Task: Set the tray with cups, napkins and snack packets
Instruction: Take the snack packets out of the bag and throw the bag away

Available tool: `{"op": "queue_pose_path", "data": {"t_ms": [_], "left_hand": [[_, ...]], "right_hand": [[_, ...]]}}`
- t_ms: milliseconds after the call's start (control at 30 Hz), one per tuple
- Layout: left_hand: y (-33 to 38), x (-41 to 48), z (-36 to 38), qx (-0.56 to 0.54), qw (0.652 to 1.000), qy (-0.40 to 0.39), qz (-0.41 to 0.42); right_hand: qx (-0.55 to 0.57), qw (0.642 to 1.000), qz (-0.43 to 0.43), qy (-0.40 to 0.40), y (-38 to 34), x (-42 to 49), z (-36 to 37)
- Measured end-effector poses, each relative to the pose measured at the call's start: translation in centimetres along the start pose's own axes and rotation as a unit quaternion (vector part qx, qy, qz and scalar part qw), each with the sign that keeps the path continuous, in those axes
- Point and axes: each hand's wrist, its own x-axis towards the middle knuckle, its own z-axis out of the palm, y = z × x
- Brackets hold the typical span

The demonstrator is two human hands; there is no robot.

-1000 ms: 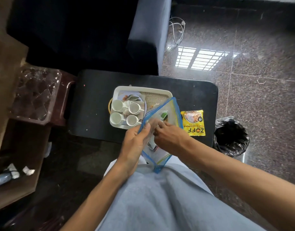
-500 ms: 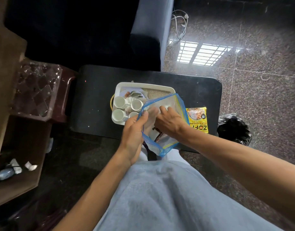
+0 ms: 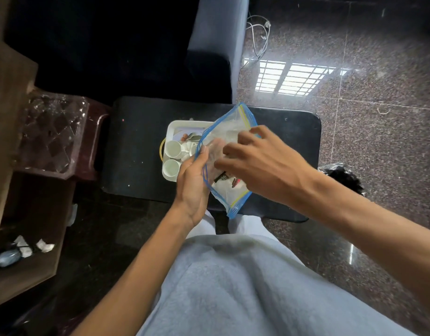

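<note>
A white tray (image 3: 170,127) sits on the black table (image 3: 136,141) with small white cups (image 3: 173,149) in its left half; a patterned item lies behind them. I hold a clear zip bag (image 3: 229,192) with blue edges upright over the tray's right side, hiding that part. My left hand (image 3: 192,185) grips the bag's left edge. My right hand (image 3: 264,161) hovers against the bag's front with fingers spread and nothing visible in them. Small dark and red packets show in the bag's bottom.
A black bin bag (image 3: 345,175) stands on the floor right of the table. A clear plastic container (image 3: 51,132) rests on a maroon stool at the left, above a wooden shelf (image 3: 27,238). A dark sofa (image 3: 216,44) is behind the table.
The bag has risen and tilted upright over the tray. My right hand, earlier reaching into the bag, is now outside with fingers spread. The yellow packet is now hidden behind my right arm.
</note>
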Motion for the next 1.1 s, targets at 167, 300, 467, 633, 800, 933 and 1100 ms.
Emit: {"op": "queue_pose_path", "data": {"t_ms": [167,300,467,633,800,933,1100], "left_hand": [[0.1,0.4,-0.1,0.010,1.000,0.028,0.001],[0.1,0.6,-0.4,0.024,0.999,0.037,0.004],[0.3,0.2,-0.3,0.027,0.999,0.036,0.011],[0.5,-0.6,0.7,0.015,0.999,0.030,0.005],[0.8,-2.0,1.7,0.041,0.999,0.013,0.006],[1.0,-2.6,1.8,0.058,0.998,0.012,0.008],[0.9,-2.6,1.8,0.057,0.998,0.017,0.001]], "right_hand": [[0.236,0.959,0.106,0.118,2.3,-4.2,-1.5],[0.460,0.820,0.220,0.261,4.0,-7.1,-0.5],[0.665,0.551,0.337,0.376,5.8,-8.8,2.2],[0.679,0.388,0.492,0.382,9.1,-7.4,10.4],[0.662,0.320,0.597,0.322,12.1,-3.9,21.2],[0.656,0.259,0.651,0.281,12.9,-1.3,26.9],[0.635,0.265,0.683,0.244,12.7,0.9,30.3]]}}
